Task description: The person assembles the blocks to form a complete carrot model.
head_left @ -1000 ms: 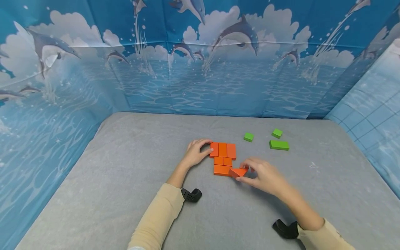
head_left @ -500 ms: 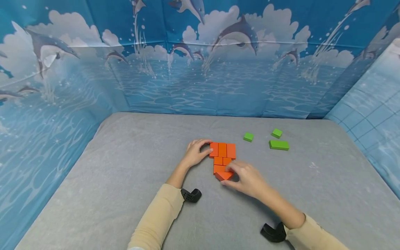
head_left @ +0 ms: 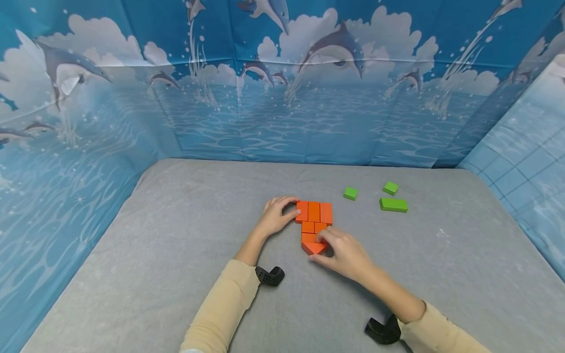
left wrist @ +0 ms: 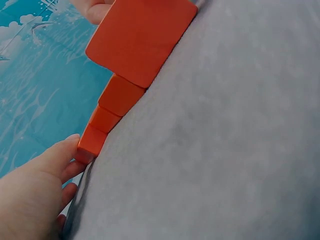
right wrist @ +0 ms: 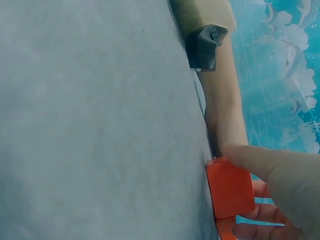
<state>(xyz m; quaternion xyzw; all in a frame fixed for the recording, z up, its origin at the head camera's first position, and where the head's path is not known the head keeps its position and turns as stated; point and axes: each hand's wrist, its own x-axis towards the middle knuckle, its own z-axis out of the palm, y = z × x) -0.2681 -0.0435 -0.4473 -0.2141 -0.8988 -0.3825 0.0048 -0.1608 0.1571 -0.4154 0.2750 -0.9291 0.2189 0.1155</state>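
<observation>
Orange blocks lie flat against one another on the grey cloth. At the far end is a row of upright rectangles, including an orange rectangular block at the left. Two small blocks and a wider one come below it. My left hand holds the left rectangle's outer side between thumb and fingers. At the near end, my right hand pinches an orange triangular block between thumb and fingers, its long side against the wider block. In the right wrist view the thumb lies at one edge of an orange block.
Farther back to the right lie two small green blocks, a nearer one and a farther one, with a longer green block. A dolphin-print curtain hangs behind the grey cloth. Black cameras sit on both wrists.
My right hand has moved left with the triangular block, from the wider block's right corner to its near side. The left hand has stayed in place.
</observation>
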